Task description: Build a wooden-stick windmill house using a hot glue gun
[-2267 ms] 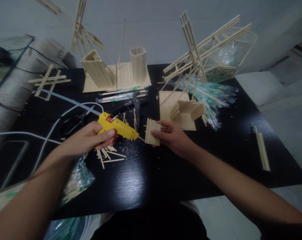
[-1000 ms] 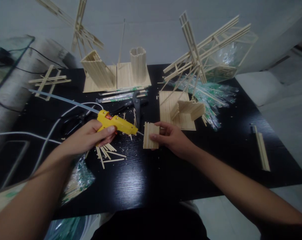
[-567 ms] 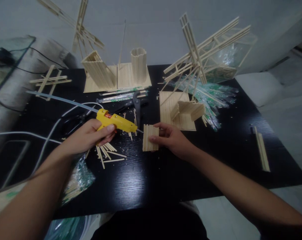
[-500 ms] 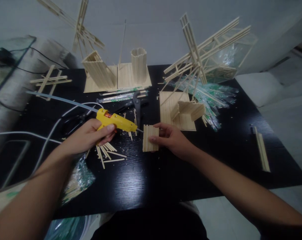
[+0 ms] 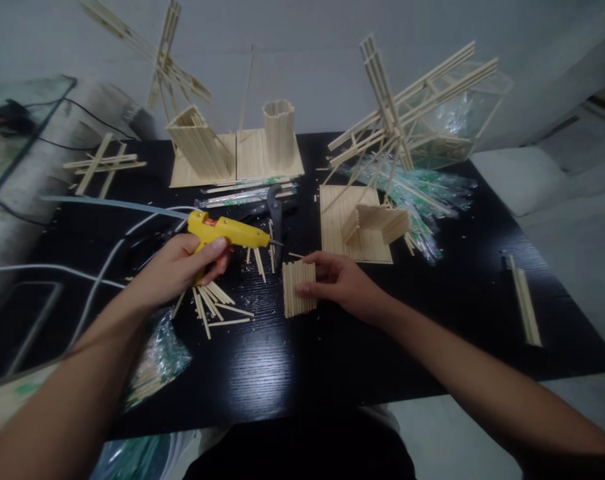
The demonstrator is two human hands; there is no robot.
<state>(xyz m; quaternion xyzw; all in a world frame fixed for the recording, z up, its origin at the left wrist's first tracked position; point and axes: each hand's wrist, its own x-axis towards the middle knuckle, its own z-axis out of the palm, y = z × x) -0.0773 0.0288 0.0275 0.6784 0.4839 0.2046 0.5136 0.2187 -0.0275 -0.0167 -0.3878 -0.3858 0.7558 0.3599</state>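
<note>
My left hand [image 5: 189,263] is wrapped round the handle of a yellow glue gun [image 5: 229,231]. A long glue stick [image 5: 117,203] juts from its back, and the nozzle points right. In my right hand [image 5: 335,283] is a small panel of wooden sticks [image 5: 298,290] laid side by side, pinched at its right edge between thumb and fingers. The nozzle tip is a little above the panel's upper left corner, apart from it. Loose short sticks [image 5: 215,307] lie below the glue gun. Dark-handled pliers [image 5: 275,213] rest just behind the nozzle.
Stick-built models stand at the back: a square tower [image 5: 197,143], a round tower [image 5: 279,137] and a windmill-like frame [image 5: 392,120]. A stick base with low walls [image 5: 352,230] is at right centre. Plastic-wrapped sticks [image 5: 427,200] lie behind it. A white cable [image 5: 107,267] crosses the left side.
The glue gun has drawn back slightly up and left from the panel. My right hand has brought the panel a little lower, toward me, so the gap between nozzle and panel has grown.
</note>
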